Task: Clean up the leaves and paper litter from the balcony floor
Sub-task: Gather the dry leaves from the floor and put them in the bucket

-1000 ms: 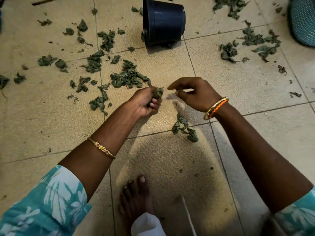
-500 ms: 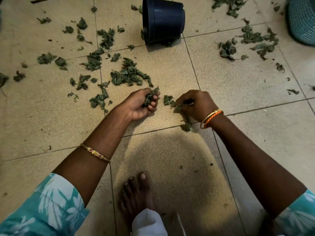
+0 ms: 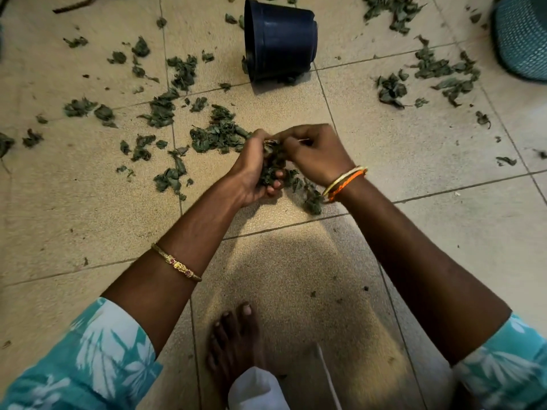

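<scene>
While crumpled and dull green, leaves (image 3: 270, 168) bunched in left hand (image 3: 254, 170).

One black pot (image 3: 279, 39), two hands, left hand (image 3: 254, 170) and right hand (image 3: 316, 155), three bangles, one bare foot (image 3: 233, 338), one teal basket (image 3: 524, 37), many scattered leaves (image 3: 219, 134)

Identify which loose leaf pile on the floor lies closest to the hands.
The dense leaf pile just beyond the left hand, touching its knuckles. The other clusters lie well apart, such as the scatter at far right near the teal basket.
</scene>
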`<state>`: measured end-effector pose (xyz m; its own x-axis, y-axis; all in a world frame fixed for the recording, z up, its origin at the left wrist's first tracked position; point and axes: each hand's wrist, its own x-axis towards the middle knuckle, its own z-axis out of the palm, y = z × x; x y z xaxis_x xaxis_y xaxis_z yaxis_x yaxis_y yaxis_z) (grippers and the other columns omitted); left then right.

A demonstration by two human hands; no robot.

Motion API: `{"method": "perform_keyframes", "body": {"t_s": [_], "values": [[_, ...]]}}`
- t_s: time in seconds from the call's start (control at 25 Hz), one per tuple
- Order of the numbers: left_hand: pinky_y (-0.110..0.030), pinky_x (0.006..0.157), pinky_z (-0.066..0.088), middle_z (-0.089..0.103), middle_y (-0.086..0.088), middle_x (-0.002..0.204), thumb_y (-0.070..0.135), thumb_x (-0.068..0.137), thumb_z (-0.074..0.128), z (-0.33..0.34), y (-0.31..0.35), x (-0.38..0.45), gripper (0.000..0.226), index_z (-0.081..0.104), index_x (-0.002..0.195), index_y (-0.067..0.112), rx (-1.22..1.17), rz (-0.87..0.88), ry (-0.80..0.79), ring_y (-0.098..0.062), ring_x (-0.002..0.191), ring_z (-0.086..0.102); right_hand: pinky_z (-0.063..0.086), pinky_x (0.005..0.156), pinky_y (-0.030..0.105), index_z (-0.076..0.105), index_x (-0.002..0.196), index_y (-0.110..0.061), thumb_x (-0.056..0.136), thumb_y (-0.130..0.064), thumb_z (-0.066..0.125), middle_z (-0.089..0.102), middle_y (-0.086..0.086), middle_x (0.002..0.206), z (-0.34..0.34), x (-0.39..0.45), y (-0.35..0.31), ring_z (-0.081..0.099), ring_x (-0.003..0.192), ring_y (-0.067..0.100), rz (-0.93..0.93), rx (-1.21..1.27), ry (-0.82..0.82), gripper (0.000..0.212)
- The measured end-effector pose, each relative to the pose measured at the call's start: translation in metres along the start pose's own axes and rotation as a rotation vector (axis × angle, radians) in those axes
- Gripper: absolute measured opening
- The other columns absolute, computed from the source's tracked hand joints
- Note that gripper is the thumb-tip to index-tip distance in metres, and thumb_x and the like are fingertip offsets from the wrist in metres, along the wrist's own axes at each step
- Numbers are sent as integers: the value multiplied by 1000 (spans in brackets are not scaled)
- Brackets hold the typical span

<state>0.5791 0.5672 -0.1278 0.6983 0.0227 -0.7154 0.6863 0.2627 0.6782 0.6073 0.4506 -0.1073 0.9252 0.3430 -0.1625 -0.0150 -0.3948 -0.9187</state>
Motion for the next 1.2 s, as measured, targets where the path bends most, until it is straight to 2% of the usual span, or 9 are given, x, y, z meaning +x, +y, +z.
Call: {"method": "perform_keyframes", "body": {"t_s": [0.12,0.24,0.32,0.48,0.6,0.76,0.92,1.04,1.2], "values": [[-21,44,32,45,1,51,52,97,32,3,1,3,52,52,70,13,-15,-13,64,-11,44,42,50,74,36,70,86,0,81,-1,55,67,16,88,19,-13,8,63,80,27,-318,-368,1,15],[-16,34,30,45,0,57,26,101,38,-1,-4,7,33,48,72,13,-69,28,126,-7,38,41,52,77,26,71,88,-9,80,-5,65,71,4,88,14,-10,13,65,82,15,-225,-255,68,10],[-16,32,32,50,0,60,26,101,45,-9,-6,7,32,51,73,12,-133,23,167,-6,39,44,50,76,19,67,93,-13,81,-10,68,68,-2,94,-9,0,14,64,89,10,-150,-196,39,12],[-14,33,32,47,8,53,37,93,56,-28,-9,8,30,55,74,14,-186,42,184,-2,37,40,47,90,32,38,139,-28,69,-25,81,37,6,140,-53,8,30,49,119,23,32,-677,-490,82],[-13,29,22,38,9,45,42,94,55,-34,-10,11,37,47,67,18,-153,32,188,-3,33,29,44,101,44,20,147,-31,55,-31,88,21,11,142,-41,-5,50,37,125,32,-2,-859,-618,114],[-12,32,17,31,8,44,36,92,52,-31,-12,10,38,39,60,21,-98,-16,186,-6,33,22,43,82,26,45,136,-27,68,-19,81,35,11,127,-18,-2,58,44,104,21,-196,-755,-548,78],[-11,30,19,38,7,42,25,94,54,-30,-13,14,35,41,62,18,-76,-35,263,-5,32,29,37,74,21,68,109,-15,76,-19,75,56,10,106,0,13,54,54,92,20,-311,-711,-466,33],[-12,27,20,54,3,55,29,96,54,-38,-15,12,31,50,70,14,-94,-47,288,-4,33,37,45,73,22,73,93,-13,75,-17,76,68,4,93,5,22,47,61,85,13,-225,-514,-364,18],[-13,26,26,71,-11,87,38,101,41,-51,-14,8,38,60,99,5,-175,-111,150,-9,47,60,56,73,24,70,87,-5,77,-6,72,69,9,84,-16,33,17,65,76,13,-63,52,-328,10]]}}
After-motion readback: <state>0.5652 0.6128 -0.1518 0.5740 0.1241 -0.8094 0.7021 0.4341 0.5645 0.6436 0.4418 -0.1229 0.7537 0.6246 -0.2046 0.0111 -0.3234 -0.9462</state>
